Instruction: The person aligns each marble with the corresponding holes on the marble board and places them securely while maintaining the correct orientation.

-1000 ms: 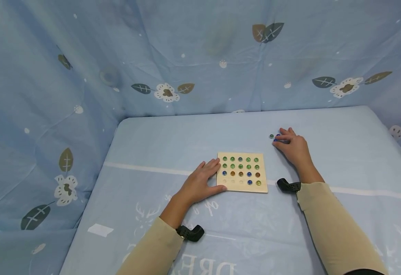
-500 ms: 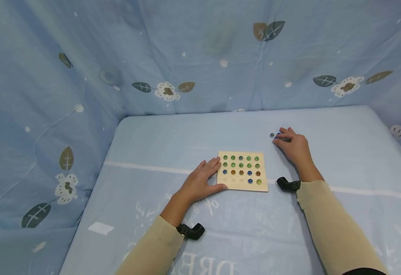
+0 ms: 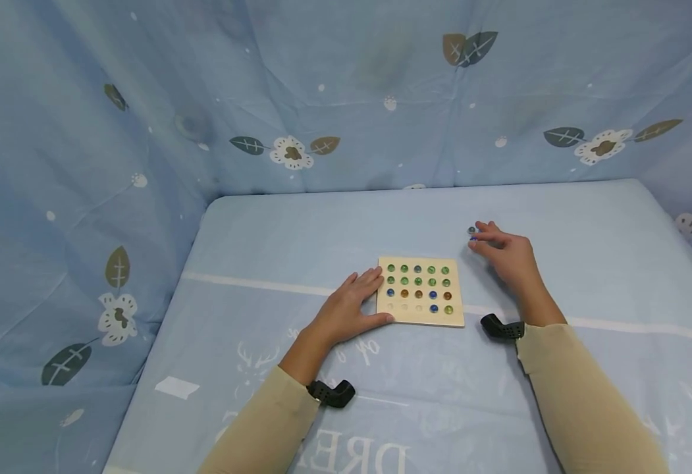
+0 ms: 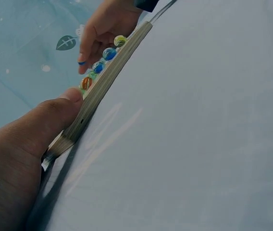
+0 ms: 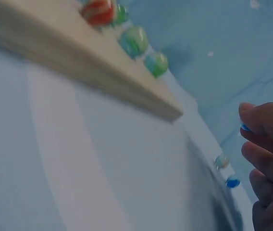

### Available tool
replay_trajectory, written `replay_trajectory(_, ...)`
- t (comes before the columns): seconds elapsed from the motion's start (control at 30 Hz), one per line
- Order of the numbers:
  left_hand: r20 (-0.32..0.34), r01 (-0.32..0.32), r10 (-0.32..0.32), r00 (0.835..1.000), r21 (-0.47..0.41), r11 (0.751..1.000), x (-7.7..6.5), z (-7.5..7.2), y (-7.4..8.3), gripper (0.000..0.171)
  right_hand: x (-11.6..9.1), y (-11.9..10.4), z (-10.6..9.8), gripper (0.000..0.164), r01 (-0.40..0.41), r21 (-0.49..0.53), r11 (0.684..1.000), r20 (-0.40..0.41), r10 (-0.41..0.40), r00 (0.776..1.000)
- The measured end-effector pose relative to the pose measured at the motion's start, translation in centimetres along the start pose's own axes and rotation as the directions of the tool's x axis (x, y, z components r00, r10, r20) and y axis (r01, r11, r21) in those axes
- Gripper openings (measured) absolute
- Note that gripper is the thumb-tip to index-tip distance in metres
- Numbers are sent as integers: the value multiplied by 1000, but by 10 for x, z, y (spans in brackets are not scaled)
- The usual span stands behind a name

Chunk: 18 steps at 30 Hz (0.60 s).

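A pale wooden board (image 3: pixel 457 318) with rows of glass marbles, green, blue, amber and yellow-green, lies flat on the cloth. Three hollows at the left of its near row hold no marble. My left hand (image 3: pixel 346 315) rests at the board's left side, fingers extended onto the left edge and thumb (image 4: pixel 62 113) along the near edge. Beyond the board's right far corner, my right hand (image 3: pixel 507 255) pinches a blue marble (image 5: pixel 244 127) between thumb and fingertips, raised over the surface. Two loose marbles lie beside that hand, one clear-looking (image 5: pixel 221 161), one blue (image 5: pixel 232 181).
The light blue cloth-covered table (image 3: pixel 298 237) ends at the back against a hanging patterned blue cloth (image 3: pixel 357 79). A white patch (image 3: pixel 176 388) lies at the left front. Black wrist mounts (image 3: pixel 332 394) sit on both wrists.
The right hand has lifted a blue marble from the loose group and shifted slightly left towards the board. The left hand stays at the board; the head view has tilted a little.
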<state>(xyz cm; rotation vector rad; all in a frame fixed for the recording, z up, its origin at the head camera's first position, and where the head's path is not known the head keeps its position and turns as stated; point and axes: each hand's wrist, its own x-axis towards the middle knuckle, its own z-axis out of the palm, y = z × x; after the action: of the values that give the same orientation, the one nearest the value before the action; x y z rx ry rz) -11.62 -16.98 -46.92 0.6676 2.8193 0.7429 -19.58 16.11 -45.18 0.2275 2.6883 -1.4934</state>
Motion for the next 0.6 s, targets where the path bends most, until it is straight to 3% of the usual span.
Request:
replay_trajectory(0.2,-3,2,-2,1000,-3,1000,0,1,-1,90,-17,-15,10,38,116,-14,993,69,-115,991)
replay_trajectory(0.33,-2,0,0,1000,8,1000,1,2,-1,90,-30,-24,19,35,214,-32,976,167,-206,964)
replay_trajectory(0.43,5,0,-1,1000,11,1000,2,2,0,91,-38,-28,26,31,302,-53,952,248,-280,928)
replay_trajectory(0.6,17,15,-15,1000,11,1000,2,1,0,90,-50,-36,34,22,483,-99,870,382,-415,826)
